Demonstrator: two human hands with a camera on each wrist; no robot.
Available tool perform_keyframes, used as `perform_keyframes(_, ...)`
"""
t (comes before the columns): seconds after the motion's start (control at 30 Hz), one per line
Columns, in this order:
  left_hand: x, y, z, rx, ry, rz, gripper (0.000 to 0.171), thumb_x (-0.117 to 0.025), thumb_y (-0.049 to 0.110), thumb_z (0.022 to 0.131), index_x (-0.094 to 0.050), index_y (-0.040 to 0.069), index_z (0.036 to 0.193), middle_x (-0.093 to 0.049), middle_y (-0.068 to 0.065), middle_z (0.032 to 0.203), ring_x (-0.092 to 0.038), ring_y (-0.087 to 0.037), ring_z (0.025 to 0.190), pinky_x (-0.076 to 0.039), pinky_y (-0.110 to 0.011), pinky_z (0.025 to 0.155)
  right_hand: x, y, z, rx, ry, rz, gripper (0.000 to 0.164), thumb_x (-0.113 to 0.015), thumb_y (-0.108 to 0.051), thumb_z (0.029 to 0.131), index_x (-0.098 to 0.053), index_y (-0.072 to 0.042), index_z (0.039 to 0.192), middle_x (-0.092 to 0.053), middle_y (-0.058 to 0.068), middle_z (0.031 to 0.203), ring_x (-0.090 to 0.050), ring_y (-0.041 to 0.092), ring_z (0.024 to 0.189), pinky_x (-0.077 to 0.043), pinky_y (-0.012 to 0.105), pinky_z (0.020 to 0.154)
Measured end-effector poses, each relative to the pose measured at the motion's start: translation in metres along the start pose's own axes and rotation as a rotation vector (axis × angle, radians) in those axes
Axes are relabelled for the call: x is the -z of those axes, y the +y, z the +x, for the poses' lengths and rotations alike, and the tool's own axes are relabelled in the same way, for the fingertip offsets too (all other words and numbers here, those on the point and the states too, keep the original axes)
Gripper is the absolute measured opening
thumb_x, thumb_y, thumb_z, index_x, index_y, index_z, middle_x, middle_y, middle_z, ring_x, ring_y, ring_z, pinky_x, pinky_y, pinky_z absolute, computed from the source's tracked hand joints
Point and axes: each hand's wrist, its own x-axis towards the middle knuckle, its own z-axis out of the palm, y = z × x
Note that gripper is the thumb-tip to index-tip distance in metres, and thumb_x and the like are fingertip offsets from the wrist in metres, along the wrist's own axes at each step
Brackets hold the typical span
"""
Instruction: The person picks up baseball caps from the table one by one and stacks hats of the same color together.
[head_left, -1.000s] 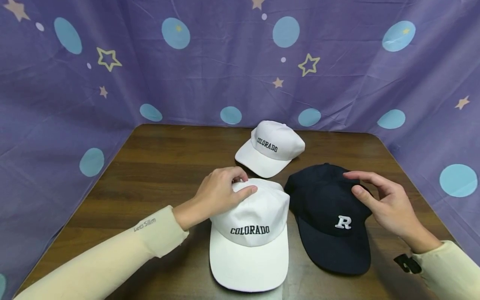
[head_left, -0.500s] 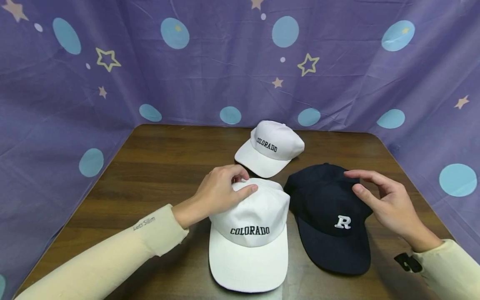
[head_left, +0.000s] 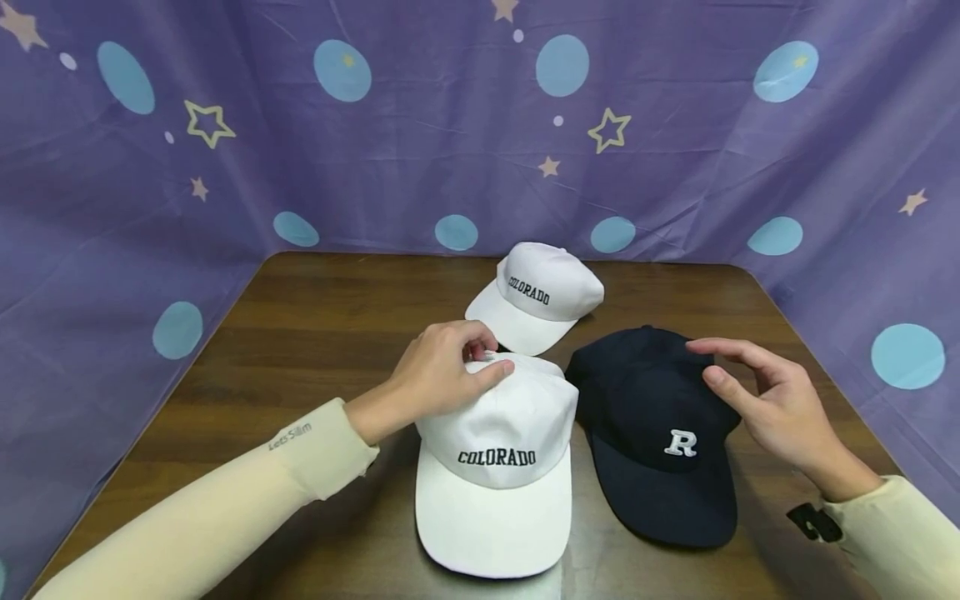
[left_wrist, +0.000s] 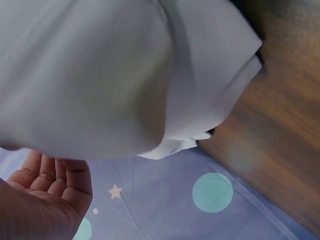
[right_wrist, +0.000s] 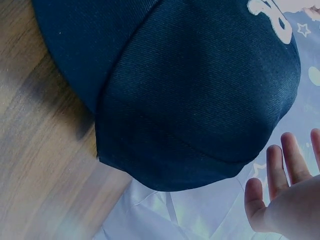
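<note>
A white baseball cap (head_left: pixel 495 521) lettered COLORADO stands at the front middle of the table, brim toward me. My left hand (head_left: pixel 442 371) pinches the top of its crown, thumb in front and fingers behind. From the left wrist, this white cap (left_wrist: pixel 100 80) fills the view and covers the fingertips of the left hand (left_wrist: pixel 50 195). To its right lies a navy baseball cap (head_left: pixel 652 408) with a white R. Beside that crown, my right hand (head_left: pixel 780 408) holds its fingers loosely bent; the right wrist view shows these fingers (right_wrist: pixel 295 160) spread and apart from the navy cap (right_wrist: pixel 190 90).
Behind the front pair, a second white COLORADO cap (head_left: pixel 536 300) sits near the table's far side. Wood-grain tabletop (head_left: pixel 300 325) extends to the left. A purple curtain (head_left: pixel 450 150) with stars and blue spots hangs around the back and sides.
The left hand and the front of the white cap have risen slightly. The whole view has shifted a little. The right hand has stayed beside the navy cap.
</note>
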Motion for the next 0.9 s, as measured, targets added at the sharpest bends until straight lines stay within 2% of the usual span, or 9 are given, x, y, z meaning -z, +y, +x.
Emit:
perform_keyframes(0.17,0.004,0.0,0.01,0.054,-0.026,-0.016,0.021,-0.069,0.044,0.081,-0.063,0.025,0.083,-0.056,0.009,0.071,-0.05,-0.005,0.066,-0.044,-0.027,0.06,0.001,0.0,0.0,-0.032,0.002,0.005,0.034,-0.061,0.002,0.089,-0.061,-0.006,0.123,-0.061,0.009,0.121,-0.048,0.018,0.116,-0.039,0.016,0.083)
perform_keyframes(0.27,0.007,-0.002,0.018,0.103,-0.041,-0.013,0.022,-0.068,0.047,0.081,-0.062,0.026,0.084,-0.056,0.01,0.071,-0.051,-0.006,0.066,-0.044,-0.027,0.061,0.001,0.001,-0.001,-0.023,0.003,0.002,0.034,-0.061,0.002,0.089,-0.061,-0.006,0.123,-0.061,0.011,0.121,-0.05,0.018,0.112,-0.039,0.016,0.079)
perform_keyframes(0.37,0.008,-0.006,0.027,0.123,-0.051,-0.006,0.024,-0.067,0.048,0.083,-0.062,0.024,0.085,-0.057,0.008,0.072,-0.052,-0.008,0.066,-0.044,-0.028,0.06,0.001,0.002,-0.002,-0.006,0.005,-0.002,0.034,-0.06,0.002,0.089,-0.06,-0.004,0.123,-0.06,0.013,0.121,-0.05,0.018,0.107,-0.039,0.016,0.077)
perform_keyframes(0.57,0.011,-0.014,0.046,0.109,-0.074,0.035,0.03,-0.065,0.047,0.084,-0.063,0.019,0.091,-0.061,0.003,0.081,-0.054,-0.01,0.073,-0.045,-0.03,0.064,0.002,0.003,-0.003,-0.001,0.011,-0.005,0.034,-0.06,0.002,0.089,-0.06,-0.003,0.123,-0.06,0.015,0.12,-0.049,0.014,0.099,-0.038,0.016,0.075)
perform_keyframes(0.77,0.011,-0.019,0.068,0.098,-0.133,0.133,0.038,-0.063,0.05,0.086,-0.063,0.016,0.103,-0.059,0.003,0.093,-0.053,-0.013,0.084,-0.046,-0.033,0.072,0.003,0.005,-0.004,-0.027,0.016,-0.009,0.034,-0.06,0.002,0.09,-0.061,-0.006,0.123,-0.061,0.01,0.121,-0.051,0.017,0.108,-0.039,0.016,0.08)
perform_keyframes(0.9,0.011,-0.02,0.082,0.084,-0.163,0.155,0.043,-0.064,0.049,0.086,-0.062,0.014,0.111,-0.06,0.001,0.099,-0.053,-0.015,0.089,-0.046,-0.035,0.077,0.004,0.006,-0.005,-0.02,0.019,-0.015,0.034,-0.06,0.002,0.09,-0.06,-0.006,0.123,-0.061,0.011,0.121,-0.051,0.016,0.108,-0.038,0.016,0.079)
